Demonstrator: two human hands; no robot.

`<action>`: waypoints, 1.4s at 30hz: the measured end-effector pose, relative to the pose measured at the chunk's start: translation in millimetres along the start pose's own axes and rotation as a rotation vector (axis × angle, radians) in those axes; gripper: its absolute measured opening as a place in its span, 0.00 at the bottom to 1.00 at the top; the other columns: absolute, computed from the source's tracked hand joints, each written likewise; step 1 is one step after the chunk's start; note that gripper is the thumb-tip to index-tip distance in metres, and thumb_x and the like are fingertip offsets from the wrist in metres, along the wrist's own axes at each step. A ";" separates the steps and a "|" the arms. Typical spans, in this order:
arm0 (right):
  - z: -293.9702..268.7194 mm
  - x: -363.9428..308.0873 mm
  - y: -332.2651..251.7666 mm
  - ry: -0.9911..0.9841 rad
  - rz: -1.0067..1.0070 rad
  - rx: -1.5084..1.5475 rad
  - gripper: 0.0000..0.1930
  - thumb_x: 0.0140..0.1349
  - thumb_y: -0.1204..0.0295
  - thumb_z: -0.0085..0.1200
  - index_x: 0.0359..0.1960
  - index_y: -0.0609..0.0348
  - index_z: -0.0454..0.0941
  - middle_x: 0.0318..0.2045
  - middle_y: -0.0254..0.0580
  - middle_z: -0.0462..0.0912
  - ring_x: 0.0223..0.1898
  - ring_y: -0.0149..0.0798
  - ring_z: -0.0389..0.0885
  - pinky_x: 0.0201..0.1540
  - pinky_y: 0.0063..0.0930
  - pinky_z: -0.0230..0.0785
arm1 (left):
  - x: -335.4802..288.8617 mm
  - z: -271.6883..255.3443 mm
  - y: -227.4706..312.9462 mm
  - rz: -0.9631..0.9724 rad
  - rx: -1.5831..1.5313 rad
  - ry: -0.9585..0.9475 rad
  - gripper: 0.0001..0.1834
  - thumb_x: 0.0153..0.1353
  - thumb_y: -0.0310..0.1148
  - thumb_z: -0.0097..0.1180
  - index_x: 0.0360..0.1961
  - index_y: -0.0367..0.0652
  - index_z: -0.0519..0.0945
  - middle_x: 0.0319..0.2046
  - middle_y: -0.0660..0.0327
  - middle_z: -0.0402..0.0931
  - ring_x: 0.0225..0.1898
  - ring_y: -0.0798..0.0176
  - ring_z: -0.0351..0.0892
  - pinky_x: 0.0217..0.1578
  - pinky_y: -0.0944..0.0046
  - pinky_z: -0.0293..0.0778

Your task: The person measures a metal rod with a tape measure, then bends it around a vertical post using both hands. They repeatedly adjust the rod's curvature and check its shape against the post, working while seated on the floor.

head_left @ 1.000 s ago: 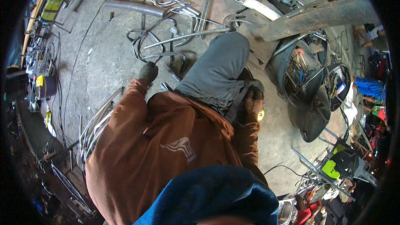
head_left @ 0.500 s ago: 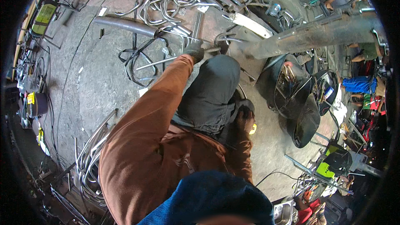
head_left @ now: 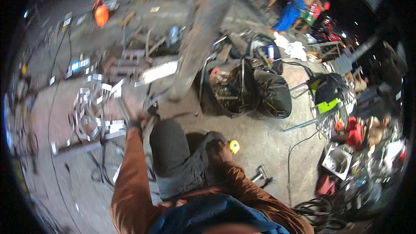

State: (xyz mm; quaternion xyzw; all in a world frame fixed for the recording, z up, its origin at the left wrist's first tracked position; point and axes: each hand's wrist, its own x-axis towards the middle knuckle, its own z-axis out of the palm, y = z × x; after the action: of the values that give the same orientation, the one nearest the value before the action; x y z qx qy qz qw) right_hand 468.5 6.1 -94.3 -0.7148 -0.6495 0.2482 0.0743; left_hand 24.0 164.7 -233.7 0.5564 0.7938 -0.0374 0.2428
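My left hand, dark-gloved by its look, reaches past my left knee to bent metal tubes on the floor. Motion smears its fingers, so whether they grip a tube is unclear. A dark flat bar lies just to its right. My right hand rests low at my right knee, its fingers mostly lost in shadow. Right beside it sits a round yellow object, resembling a tape measure; I cannot tell whether the hand touches it. On the floor farther right lies a hammer-like metal tool.
A thick post rises ahead. Beyond my knees stand dark open containers with tools. A black-and-lime machine stands at right, near a metal basin and coiled cables. People are at the far right.
The view has swung to the right, so the floor things appear turned and shifted left. The hammer-like tool has come into sight. Both hands stay near the same places by my knees.
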 end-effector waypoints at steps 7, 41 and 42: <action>13.1 22.6 -9.4 -0.109 0.027 -0.087 0.29 0.58 0.53 0.55 0.61 0.42 0.69 0.64 0.45 0.62 0.66 0.58 0.58 0.61 0.69 0.52 | -49.5 -16.6 -40.5 -0.113 0.148 0.159 0.16 0.60 0.39 0.54 0.48 0.48 0.79 0.52 0.48 0.73 0.53 0.46 0.76 0.48 0.52 0.76; -219.6 -88.2 21.0 0.506 -0.112 -0.073 0.05 0.66 0.65 0.51 0.37 0.50 0.77 0.28 0.44 0.82 0.33 0.49 0.82 0.44 0.49 0.66 | -240.4 -230.3 317.9 0.631 -2.469 -0.321 0.05 0.67 0.31 0.50 0.38 0.41 0.75 0.28 0.60 0.76 0.29 0.57 0.79 0.34 0.54 0.83; -223.9 -93.1 19.5 0.437 -0.122 -0.073 0.05 0.65 0.67 0.51 0.38 0.50 0.77 0.25 0.46 0.80 0.29 0.49 0.81 0.38 0.45 0.66 | -228.9 -226.4 319.8 0.540 -2.391 -0.271 0.05 0.67 0.31 0.51 0.38 0.41 0.76 0.28 0.60 0.76 0.29 0.58 0.79 0.33 0.55 0.83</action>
State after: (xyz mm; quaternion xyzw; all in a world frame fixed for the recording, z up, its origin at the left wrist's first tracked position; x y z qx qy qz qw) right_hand 583.9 -38.2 115.2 -0.7132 -0.6685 0.0588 0.2022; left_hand 294.6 162.2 130.5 0.1223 0.1571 0.7061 0.6795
